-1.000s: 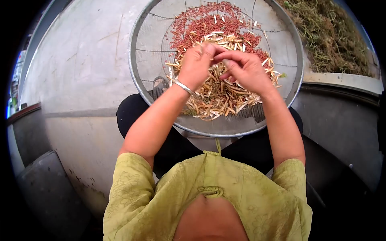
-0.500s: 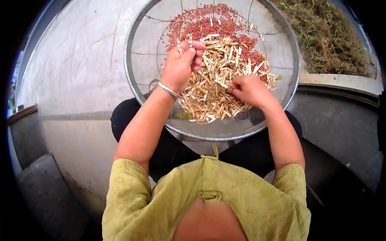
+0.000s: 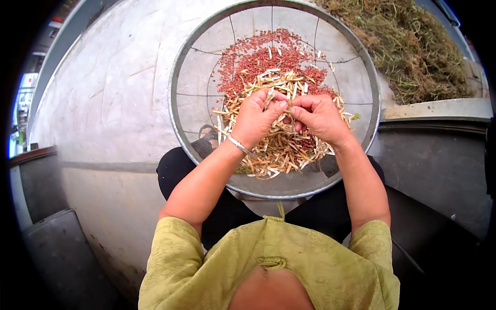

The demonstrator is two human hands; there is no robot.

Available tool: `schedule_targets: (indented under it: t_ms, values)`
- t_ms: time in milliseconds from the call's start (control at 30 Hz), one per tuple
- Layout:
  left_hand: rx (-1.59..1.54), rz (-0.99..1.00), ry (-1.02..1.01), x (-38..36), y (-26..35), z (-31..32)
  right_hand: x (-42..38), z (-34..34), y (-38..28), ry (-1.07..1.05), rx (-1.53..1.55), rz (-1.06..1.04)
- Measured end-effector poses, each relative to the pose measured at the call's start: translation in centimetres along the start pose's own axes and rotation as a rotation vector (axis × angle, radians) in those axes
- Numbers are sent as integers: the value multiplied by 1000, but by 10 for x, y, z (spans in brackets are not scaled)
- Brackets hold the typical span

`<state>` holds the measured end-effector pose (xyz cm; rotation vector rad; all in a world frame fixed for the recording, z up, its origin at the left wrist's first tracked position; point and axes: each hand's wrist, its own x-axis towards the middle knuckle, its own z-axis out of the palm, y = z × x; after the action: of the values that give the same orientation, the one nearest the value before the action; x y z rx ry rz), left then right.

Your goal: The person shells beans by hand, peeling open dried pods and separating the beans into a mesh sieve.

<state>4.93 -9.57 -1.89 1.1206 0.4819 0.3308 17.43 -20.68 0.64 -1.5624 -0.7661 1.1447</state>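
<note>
A round metal-rimmed mesh sieve [image 3: 177, 111] rests over my knees. Dry, pale bean pods [image 3: 279, 160] are heaped in its middle and near part, and red beans [image 3: 258, 59] are spread behind them. Over the heap, my left hand [image 3: 261, 114], with a bracelet at the wrist, is closed on pale pods that stick up between its fingers. My right hand [image 3: 320, 118] meets it fingertip to fingertip, pinching what looks like a pod. The fingers partly hide that pod.
Dried plant stalks [image 3: 413, 51] are piled on the ground at the upper right, behind a pale ledge [image 3: 439, 109]. Concrete floor [image 3: 113, 93] extends to the left. A dark panel [image 3: 64, 253] stands at the lower left.
My right hand has risen from the pod heap and come to my left hand, which is now lower in view. The sieve appears slightly lower in view.
</note>
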Motion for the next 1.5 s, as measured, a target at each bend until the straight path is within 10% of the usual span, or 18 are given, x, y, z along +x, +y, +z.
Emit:
schedule_targets:
  t_ms: [667,1000,1200,1500]
  values:
    - [235,52,213,5,-4,-8,3,14,15,140,-284,-215]
    - [122,32,63,8,0,-21,-2,12,5,-114,268,116]
    - [-399,54,100,5,24,-29,19,-1,42,278,-804,-231]
    - [-421,13,242,4,35,-48,-9,57,43,-291,-993,-422]
